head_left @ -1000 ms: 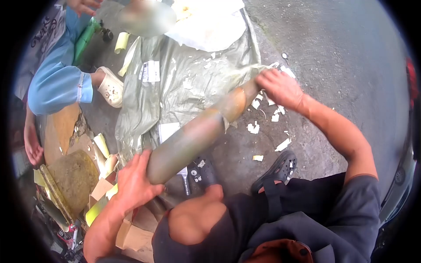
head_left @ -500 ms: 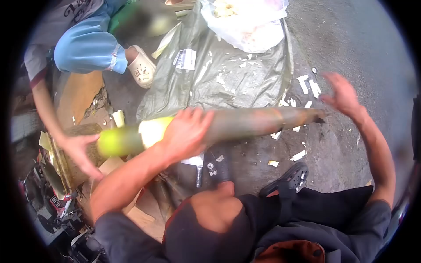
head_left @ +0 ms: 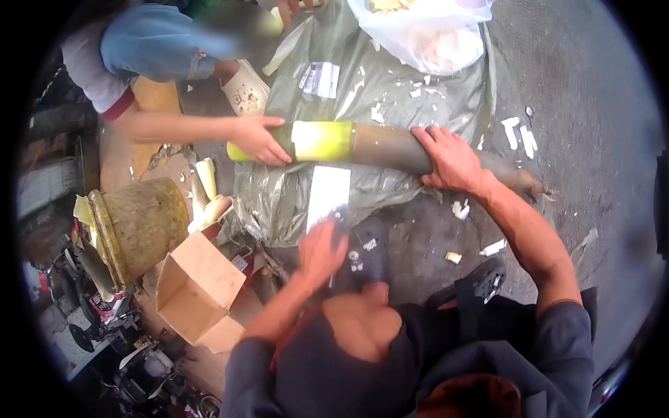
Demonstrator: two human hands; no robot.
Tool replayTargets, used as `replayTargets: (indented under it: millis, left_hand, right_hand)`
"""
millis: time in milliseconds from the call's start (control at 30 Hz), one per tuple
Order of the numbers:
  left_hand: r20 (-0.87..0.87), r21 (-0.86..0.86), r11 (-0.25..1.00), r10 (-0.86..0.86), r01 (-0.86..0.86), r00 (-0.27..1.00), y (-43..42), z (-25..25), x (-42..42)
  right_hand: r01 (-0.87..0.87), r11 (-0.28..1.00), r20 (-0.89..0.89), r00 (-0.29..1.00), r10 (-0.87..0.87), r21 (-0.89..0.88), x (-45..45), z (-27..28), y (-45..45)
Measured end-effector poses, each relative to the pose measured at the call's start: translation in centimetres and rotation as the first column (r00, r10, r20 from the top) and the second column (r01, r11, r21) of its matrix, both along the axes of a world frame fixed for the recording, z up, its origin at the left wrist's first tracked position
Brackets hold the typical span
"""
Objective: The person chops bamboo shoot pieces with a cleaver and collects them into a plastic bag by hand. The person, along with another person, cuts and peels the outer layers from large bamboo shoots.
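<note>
A long, tapering bamboo shoot (head_left: 390, 145) lies across the lower part of a grey-green plastic sheet, its yellow-green cut end to the left and its brown tip to the right. My right hand (head_left: 453, 161) grips it from above, past the middle toward the tip. My left hand (head_left: 322, 251) is low over the handle end of a wide-bladed knife (head_left: 329, 191); its fingers are blurred, so the grip is unclear. The blade extends beyond that hand toward the shoot. A co-worker's hand (head_left: 261, 139) rests around the shoot's left end.
The plastic sheet (head_left: 411, 104) carries white scraps and a white bag (head_left: 446, 45) of pale pieces. To the left are a dirty yellow bucket (head_left: 150, 223) and an open cardboard box (head_left: 198, 279). White strips (head_left: 511, 132) lie on the pavement at right. A dark clog (head_left: 368, 251) is close to the blade.
My left hand has left the shoot and come down to the knife. My right hand has taken hold of the shoot. The co-worker's hand now touches its left end.
</note>
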State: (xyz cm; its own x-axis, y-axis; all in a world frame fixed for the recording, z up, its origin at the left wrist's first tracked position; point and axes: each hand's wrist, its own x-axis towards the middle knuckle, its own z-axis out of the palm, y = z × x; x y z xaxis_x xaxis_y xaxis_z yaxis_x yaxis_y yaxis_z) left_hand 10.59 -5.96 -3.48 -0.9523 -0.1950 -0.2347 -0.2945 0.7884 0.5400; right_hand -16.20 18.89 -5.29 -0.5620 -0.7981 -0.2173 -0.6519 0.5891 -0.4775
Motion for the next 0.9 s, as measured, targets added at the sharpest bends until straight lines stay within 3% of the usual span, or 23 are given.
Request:
replayTargets:
  millis: [67,167,267,333,467,500,567,633,733,800,867,900]
  left_hand:
    - [0.341,0.019,0.988,0.140,-0.156,0.929,1.0,-1.5,5.1]
    - [0.396,0.007,0.971,0.218,-0.241,0.892,2.5,-1.9,7.8]
    - [0.333,-0.195,0.964,0.240,-0.183,0.912,3.7,-2.4,7.8]
    - [0.320,-0.195,0.945,0.314,-0.262,0.894,3.9,-3.5,8.0]
    - [0.224,-0.199,0.923,0.371,-0.330,0.901,2.8,-3.0,9.7]
    - [0.163,-0.150,0.902,0.426,-0.405,0.890,2.1,-2.7,11.1]
    - [0.160,0.124,0.804,0.562,-0.581,0.812,0.9,0.0,14.7]
    - [0.144,0.204,0.771,0.585,-0.603,0.798,0.3,2.8,16.0]
    - [0.109,0.064,0.879,0.464,-0.472,0.879,0.8,7.4,15.3]
    - [0.064,0.015,0.912,0.408,-0.410,0.911,1.5,7.6,11.6]
    - [0.145,-0.056,0.910,0.415,-0.412,0.898,2.2,6.6,8.9]
    - [0.087,-0.030,0.920,0.392,-0.391,0.916,2.2,5.9,7.0]
  right_hand:
    - [-0.010,1.000,-0.021,1.000,0.010,0.013,-0.4,-0.1,-0.3]
    - [-0.002,1.000,-0.075,0.997,0.002,-0.001,0.5,-0.3,-0.3]
    - [0.040,0.999,-0.064,0.997,-0.039,0.023,1.2,0.2,-0.7]
    - [0.116,0.993,0.029,0.993,-0.117,0.029,1.1,1.0,-1.4]
    - [0.073,0.997,0.174,0.982,-0.078,0.034,0.3,0.3,-1.9]
    - [0.091,0.995,0.226,0.969,-0.097,0.038,-0.1,0.2,-2.1]
    - [0.121,0.992,0.278,0.952,-0.126,0.035,0.3,0.2,-2.1]
    - [0.149,0.989,0.264,0.953,-0.149,0.021,0.2,0.3,-2.0]
    - [0.182,0.983,0.270,0.947,-0.176,0.004,0.3,0.1,-2.2]
    - [0.199,0.980,0.277,0.941,-0.194,0.010,0.5,0.0,-2.6]
    - [0.222,0.975,0.269,0.940,-0.210,-0.013,0.4,-0.4,-2.9]
    - [0.219,0.976,0.294,0.933,-0.206,-0.009,0.1,-0.5,-3.0]
